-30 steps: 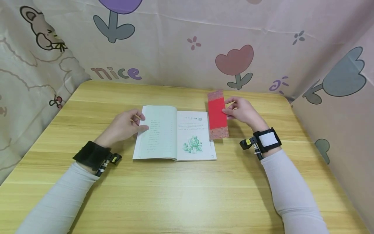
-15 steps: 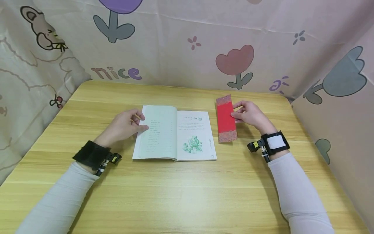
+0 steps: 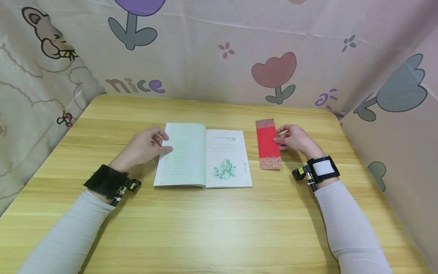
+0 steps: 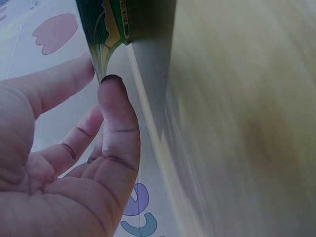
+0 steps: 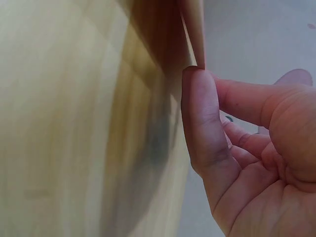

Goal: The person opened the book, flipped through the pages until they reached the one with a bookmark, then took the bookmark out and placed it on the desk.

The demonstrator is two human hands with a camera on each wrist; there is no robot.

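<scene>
An open book (image 3: 227, 160) lies on the table, its left page pale green with lines of print, its right page showing a green flower picture. My left hand (image 3: 145, 147) pinches the left edge of the book between thumb and index finger; the left wrist view shows the dark green cover (image 4: 116, 22) there. Right of the book, a flat red envelope (image 3: 268, 142) with lacy patterned bands at both ends is close over the tabletop. Thumb and index finger of my right hand (image 3: 297, 140) pinch its right edge, seen edge-on in the right wrist view.
The light wood table (image 3: 219, 232) reaches back to a printed cloth (image 3: 205, 57) hung behind it and along both sides. Each wrist wears a black strap with a small camera, such as the right wrist camera (image 3: 299, 173).
My right hand has moved the red envelope rightward off the book's right page and lowered it toward the table. My left hand and the book have stayed in place.
</scene>
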